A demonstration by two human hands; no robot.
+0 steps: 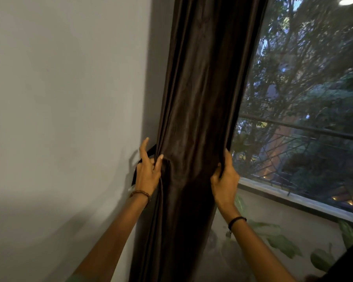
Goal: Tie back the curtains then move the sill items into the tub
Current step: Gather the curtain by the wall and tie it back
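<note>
left hand (148,174) pinches curtain (198,119) and tie-back (149,150) | right hand (224,181) grips curtain's window edge

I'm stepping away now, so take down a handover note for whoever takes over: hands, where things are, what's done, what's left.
Left hand: grips the curtain at its left edge, beside the strap at the wall.
Right hand: grips the curtain's right edge.
Curtain: bunched between both hands; the window to its right is uncovered.
Done: this curtain is gathered.
Left: the strap is not yet round it. After that, move the items from the sill into the tub; no items or tub are in view.
</note>
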